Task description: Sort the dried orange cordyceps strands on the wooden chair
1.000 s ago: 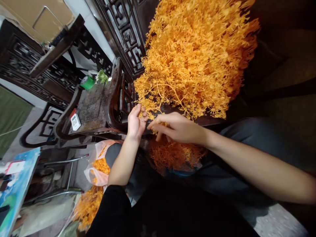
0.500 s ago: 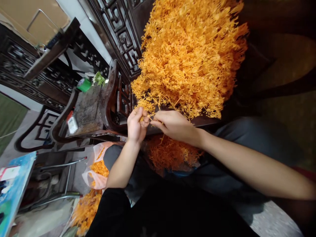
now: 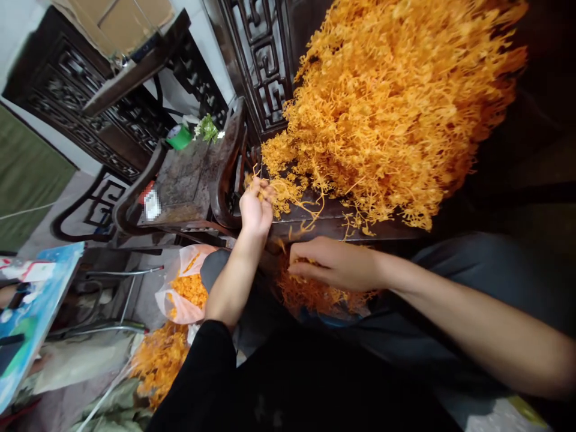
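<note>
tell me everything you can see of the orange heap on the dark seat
The orange heap is a dense tangle of thin, branching strands with frilly tips, dry or plastic-looking. It lies on the dark seat, its top cut off by the frame. Sprigs straggle near the left hand; whether they touch is unclear.

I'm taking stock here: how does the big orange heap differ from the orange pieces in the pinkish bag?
The big orange heap spreads over a dark wooden seat; the orange pieces sit in a pinkish bag. The heap looks far larger than the bagged pieces. Both are a similar orange.
</note>
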`<state>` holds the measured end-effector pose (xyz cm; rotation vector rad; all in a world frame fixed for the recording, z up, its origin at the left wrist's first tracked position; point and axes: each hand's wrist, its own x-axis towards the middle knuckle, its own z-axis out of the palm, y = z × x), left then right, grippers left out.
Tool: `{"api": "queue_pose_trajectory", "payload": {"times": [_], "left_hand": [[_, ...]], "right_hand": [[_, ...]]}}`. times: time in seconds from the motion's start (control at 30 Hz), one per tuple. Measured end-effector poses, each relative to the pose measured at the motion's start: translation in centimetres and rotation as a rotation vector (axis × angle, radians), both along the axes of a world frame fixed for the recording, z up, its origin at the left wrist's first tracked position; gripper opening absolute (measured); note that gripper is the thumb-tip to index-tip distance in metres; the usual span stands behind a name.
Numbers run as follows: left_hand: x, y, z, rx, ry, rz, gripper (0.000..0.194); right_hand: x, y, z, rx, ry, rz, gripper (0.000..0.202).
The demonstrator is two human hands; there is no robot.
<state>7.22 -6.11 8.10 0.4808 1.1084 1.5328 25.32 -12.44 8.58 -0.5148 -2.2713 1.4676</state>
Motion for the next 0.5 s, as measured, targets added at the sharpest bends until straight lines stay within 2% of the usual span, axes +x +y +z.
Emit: {"api": "queue_pose_trajectory", "payload": {"times": [0.07,0.13,0.2,0.23,0.3,0.4,0.5], "left_hand": [[-0.2,-0.6,0.2,0.077,-0.063,-0.061,0.016],[0.2,-1.6,0.3,0.121,-0.106,-0.181,0.011],[0.8,-2.5,0.3,0.147,-0.123,-0.244,0.009],[1.2,-2.7,0.2,0.167,-0.125,-0.243,0.009],[1.8,-3.1,0.1,0.214,-0.125,-0.213,0.008],[2.8,-3.7,-0.1,0.272,-0.125,-0.177,0.008],[3.7,-4.7,-0.2,0.295,-0.069,-0.184,0.008]], "right_hand": [[1.4,0.4,0.6,-0.152,0.087,-0.051,0.025],[3.0,1.1,1.2,-0.287,0.203,-0.144,0.026],[4.0,1.8,1.7,-0.318,0.275,-0.208,0.026],[4.1,1.9,1.7,-0.274,0.274,-0.235,0.024],[3.3,1.9,1.3,-0.059,0.220,-0.350,0.026],[1.1,1.6,-0.4,0.361,0.117,-0.632,0.032],[-0.2,1.6,-1.8,0.592,-0.037,-0.800,0.047]]}}
